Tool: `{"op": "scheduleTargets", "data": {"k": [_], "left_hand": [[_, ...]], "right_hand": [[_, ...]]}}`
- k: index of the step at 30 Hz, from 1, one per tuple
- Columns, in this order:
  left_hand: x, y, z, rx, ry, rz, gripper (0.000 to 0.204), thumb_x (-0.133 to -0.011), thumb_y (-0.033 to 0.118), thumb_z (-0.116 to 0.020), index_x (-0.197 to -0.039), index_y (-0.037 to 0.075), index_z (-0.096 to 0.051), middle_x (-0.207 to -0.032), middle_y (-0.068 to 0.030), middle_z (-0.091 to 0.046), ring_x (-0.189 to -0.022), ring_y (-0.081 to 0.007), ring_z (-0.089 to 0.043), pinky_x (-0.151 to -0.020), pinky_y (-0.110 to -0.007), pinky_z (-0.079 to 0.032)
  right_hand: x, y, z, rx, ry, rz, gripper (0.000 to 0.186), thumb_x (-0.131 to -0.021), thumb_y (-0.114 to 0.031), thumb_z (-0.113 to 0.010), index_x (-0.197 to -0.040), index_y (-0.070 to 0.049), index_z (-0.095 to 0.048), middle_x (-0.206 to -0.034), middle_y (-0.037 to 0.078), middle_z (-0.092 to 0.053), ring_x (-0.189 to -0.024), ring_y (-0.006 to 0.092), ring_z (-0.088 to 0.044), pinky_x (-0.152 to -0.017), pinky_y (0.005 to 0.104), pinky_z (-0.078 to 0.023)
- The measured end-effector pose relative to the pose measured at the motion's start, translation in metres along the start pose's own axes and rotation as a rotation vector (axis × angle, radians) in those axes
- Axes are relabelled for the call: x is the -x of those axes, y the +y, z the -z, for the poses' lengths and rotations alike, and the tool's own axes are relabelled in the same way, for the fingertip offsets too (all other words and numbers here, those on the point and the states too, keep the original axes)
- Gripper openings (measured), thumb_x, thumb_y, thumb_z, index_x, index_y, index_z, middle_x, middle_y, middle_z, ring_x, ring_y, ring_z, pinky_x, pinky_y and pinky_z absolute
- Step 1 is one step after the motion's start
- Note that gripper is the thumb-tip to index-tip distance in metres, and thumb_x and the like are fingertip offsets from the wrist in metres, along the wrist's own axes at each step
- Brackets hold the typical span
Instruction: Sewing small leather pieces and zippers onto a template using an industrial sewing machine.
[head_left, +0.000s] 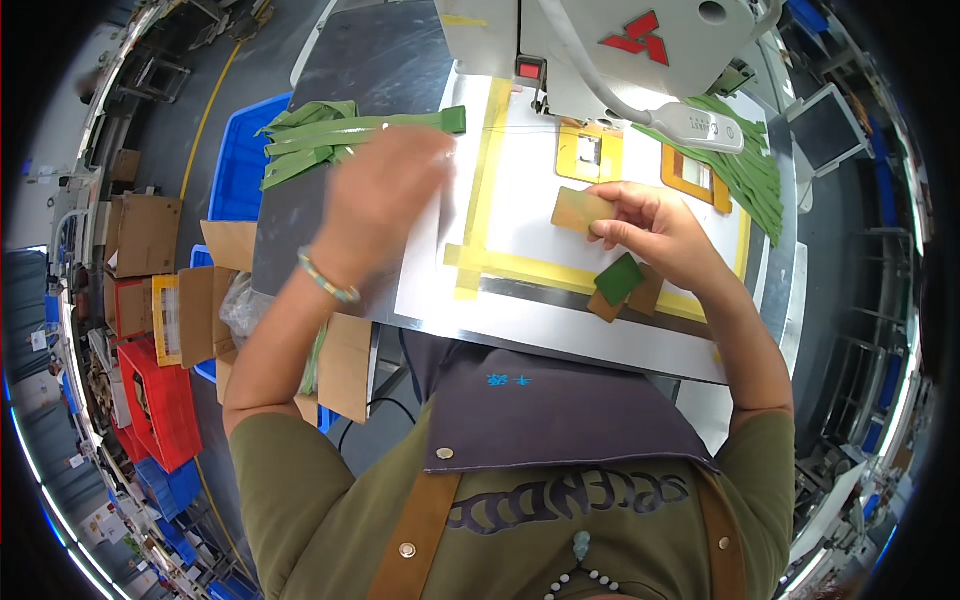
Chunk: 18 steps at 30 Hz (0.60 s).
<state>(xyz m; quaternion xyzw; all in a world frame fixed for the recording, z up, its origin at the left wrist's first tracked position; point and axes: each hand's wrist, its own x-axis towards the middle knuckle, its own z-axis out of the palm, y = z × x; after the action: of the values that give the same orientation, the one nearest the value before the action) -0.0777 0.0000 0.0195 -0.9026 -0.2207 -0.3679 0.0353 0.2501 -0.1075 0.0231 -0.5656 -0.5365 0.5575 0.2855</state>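
ok so the right hand (pixel 655 228) has a small tan card (pixel 570 210) pinched between thumb and fingers, a bit right of centre in the frame, over the white board (pixel 530 215). Left hand (pixel 388 190) is just a blur upper left of centre, right by the green strips (pixel 300 140), can't tell if it's gripping one or spread. Dark green square (pixel 619 279) overlaps brownish pieces (pixel 648 291) below the card, yellow frame (pixel 567 155) above it
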Motion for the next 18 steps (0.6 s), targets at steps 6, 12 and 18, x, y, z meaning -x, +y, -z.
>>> {"op": "scheduleTargets", "data": {"k": [6,12,18], "left_hand": [[-0.002,0.062,-0.034,0.052,-0.101,-0.481,0.038,-0.083,0.010,-0.078,-0.120,0.002,-0.075,-0.112,-0.0088,-0.072,-0.088,-0.0217,-0.068,-0.066,-0.032,-0.054],[-0.003,0.057,-0.035,0.079,-0.154,-0.514,0.036,-0.083,0.007,-0.074,-0.118,-0.004,-0.074,-0.111,-0.0104,-0.072,-0.087,-0.0207,-0.067,-0.067,-0.032,-0.054],[0.003,0.044,-0.029,0.151,-0.138,-0.386,0.037,-0.080,0.003,-0.075,-0.117,-0.003,-0.074,-0.112,-0.0123,-0.075,-0.087,-0.0231,-0.071,-0.071,-0.034,-0.059]], "right_hand": [[-0.001,-0.001,-0.007,-0.268,-0.205,-0.070,0.044,-0.103,-0.015,-0.074,-0.142,0.004,-0.064,-0.104,0.004,-0.076,-0.089,0.0086,-0.068,-0.085,0.0260,-0.057],[-0.001,0.006,0.002,-0.241,-0.244,-0.108,0.035,-0.103,-0.020,-0.074,-0.132,-0.001,-0.072,-0.102,0.004,-0.077,-0.087,0.0100,-0.069,-0.082,0.0274,-0.057],[-0.021,0.021,0.020,1.009,0.385,0.495,0.030,-0.091,-0.028,-0.080,-0.075,-0.005,-0.070,-0.074,0.006,-0.064,-0.070,0.0278,-0.065,-0.065,0.0410,-0.053]]}}
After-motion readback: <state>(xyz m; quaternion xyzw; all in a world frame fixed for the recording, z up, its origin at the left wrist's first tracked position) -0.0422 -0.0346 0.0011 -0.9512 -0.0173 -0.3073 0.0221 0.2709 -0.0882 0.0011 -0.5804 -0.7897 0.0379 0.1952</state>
